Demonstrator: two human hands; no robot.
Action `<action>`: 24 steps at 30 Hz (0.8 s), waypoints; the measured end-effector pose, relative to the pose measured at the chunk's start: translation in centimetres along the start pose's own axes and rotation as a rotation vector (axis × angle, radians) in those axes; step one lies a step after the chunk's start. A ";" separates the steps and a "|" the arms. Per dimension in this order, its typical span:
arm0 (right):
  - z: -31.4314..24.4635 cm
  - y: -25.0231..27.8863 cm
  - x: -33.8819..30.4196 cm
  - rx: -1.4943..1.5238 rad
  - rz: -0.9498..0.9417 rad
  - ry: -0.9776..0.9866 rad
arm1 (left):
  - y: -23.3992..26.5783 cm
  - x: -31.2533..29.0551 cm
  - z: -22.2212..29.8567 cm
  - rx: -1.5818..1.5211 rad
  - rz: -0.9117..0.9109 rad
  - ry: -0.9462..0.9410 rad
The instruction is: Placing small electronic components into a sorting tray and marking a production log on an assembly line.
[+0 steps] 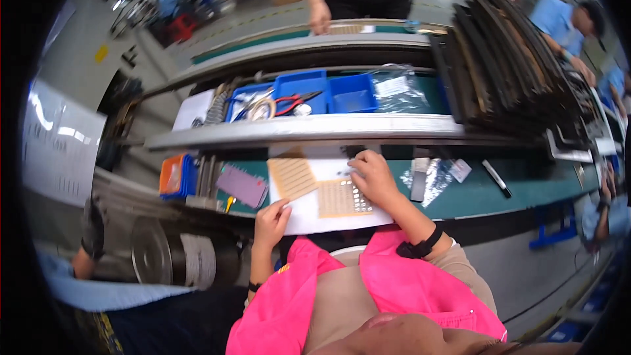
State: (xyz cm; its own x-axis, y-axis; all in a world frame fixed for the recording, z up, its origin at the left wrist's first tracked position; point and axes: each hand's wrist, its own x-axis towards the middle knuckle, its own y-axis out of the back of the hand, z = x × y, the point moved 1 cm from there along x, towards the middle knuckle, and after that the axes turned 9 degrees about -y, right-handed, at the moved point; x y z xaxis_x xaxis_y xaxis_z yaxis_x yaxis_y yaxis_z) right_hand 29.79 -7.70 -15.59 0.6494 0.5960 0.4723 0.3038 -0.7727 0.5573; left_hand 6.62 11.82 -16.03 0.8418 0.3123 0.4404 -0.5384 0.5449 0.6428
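The flat, tan, rectangular sheet with silvery squares (337, 200) lies just bodyward of the nearer right hand (376, 179), rightward of the left hand (270, 223); whether their bent fingers grip anything, I cannot tell.

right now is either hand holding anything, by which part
Can't tell: left hand by the left edge of the white sheet, right hand over it, grips unclear.
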 end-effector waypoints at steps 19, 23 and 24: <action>7.2 13.6 -8.8 -0.230 0.155 -0.257 | -0.4 0.8 0.5 0.015 0.102 -0.059; 5.7 11.0 -5.9 -0.309 0.019 -0.217 | 2.2 -0.1 1.2 0.086 0.139 -0.013; 5.5 10.5 -5.0 -0.252 -0.036 -0.188 | 2.6 -0.7 1.4 0.118 0.188 0.020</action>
State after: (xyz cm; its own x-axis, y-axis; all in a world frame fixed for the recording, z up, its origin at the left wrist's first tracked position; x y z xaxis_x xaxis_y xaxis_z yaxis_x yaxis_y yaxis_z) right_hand 33.52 -19.96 -15.86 0.7658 0.5532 0.3280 0.1621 -0.6596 0.7339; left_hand 4.59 11.90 -13.78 0.7260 0.4158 0.5478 -0.6859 0.3809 0.6200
